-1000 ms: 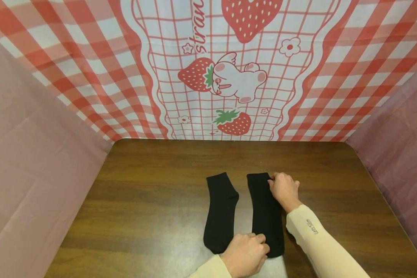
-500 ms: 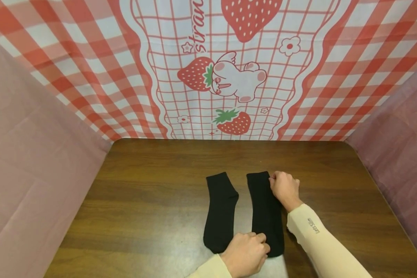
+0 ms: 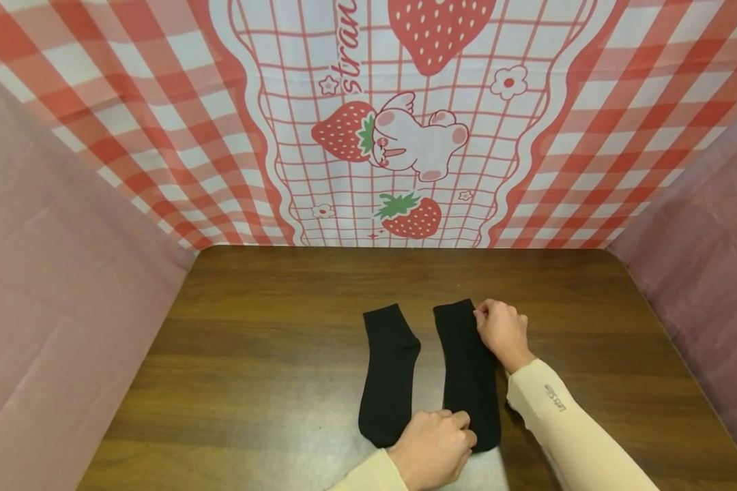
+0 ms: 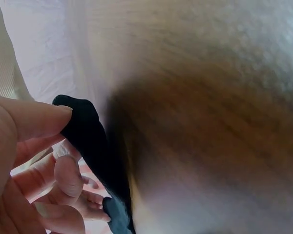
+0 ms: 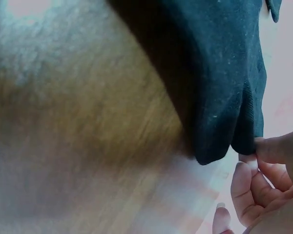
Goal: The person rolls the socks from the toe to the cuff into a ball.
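Observation:
Two black socks lie side by side on the brown wood-grain table. The left sock (image 3: 388, 375) is flat, its heel bulging to the right, and neither hand grips it. At the toe end of the right sock (image 3: 467, 354), my left hand (image 3: 435, 447) holds the fabric; the left wrist view shows its thumb (image 4: 44, 117) on the sock's edge, other fingers curled below. My right hand (image 3: 503, 333) pinches the right corner of that sock's cuff between thumb and fingertips. In the right wrist view the pinched cuff (image 5: 246, 122) hangs in a fold, raised off the table.
The table (image 3: 252, 354) extends to the left and behind the socks. A red-and-white checked cloth with strawberries (image 3: 405, 136) hangs at its far edge. Pink cloths hang on the left (image 3: 67, 307) and right (image 3: 706, 273).
The right hand has shifted slightly away from the body, and the right sock's cuff has moved a little up with it. The left hand stays almost in place.

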A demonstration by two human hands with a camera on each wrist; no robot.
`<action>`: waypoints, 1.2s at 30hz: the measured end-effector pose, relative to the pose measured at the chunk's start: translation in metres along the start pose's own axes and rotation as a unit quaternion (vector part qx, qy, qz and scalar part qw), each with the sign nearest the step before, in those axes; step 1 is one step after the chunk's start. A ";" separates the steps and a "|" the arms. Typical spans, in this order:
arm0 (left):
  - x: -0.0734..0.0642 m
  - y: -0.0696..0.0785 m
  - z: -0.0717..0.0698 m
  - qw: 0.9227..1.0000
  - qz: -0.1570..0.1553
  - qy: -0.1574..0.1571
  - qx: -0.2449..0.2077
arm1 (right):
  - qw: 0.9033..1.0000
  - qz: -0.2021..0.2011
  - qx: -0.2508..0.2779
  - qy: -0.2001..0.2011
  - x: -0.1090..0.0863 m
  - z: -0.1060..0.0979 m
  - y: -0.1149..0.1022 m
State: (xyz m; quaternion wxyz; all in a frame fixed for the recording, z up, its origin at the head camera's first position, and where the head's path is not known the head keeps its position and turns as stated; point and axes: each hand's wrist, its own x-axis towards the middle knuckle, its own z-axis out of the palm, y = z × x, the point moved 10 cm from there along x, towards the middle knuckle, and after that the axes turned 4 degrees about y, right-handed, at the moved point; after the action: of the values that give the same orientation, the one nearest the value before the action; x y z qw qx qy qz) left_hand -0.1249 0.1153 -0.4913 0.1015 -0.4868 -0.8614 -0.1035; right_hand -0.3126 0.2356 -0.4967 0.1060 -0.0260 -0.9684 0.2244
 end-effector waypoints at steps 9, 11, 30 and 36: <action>-0.001 0.000 -0.006 1.000 0.001 0.004 0.001 | 1.000 0.001 0.006 0.008 0.000 -0.005 -0.002; -0.001 0.000 -0.008 1.000 0.002 0.004 0.006 | 1.000 0.001 0.008 0.011 0.000 -0.006 -0.003; -0.005 -0.001 -0.016 1.000 -0.002 0.012 0.007 | 0.999 -0.008 0.034 0.038 0.000 -0.018 -0.018; -0.007 -0.001 -0.020 1.000 -0.002 0.024 0.010 | 0.999 -0.008 0.040 0.035 0.000 -0.019 -0.022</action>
State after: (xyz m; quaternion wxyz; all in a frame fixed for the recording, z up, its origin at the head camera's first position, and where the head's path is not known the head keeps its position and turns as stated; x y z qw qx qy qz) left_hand -0.1213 0.1037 -0.4741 0.1265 -0.4819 -0.8604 -0.1067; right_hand -0.3083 0.2241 -0.4700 0.1430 -0.0223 -0.9543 0.2614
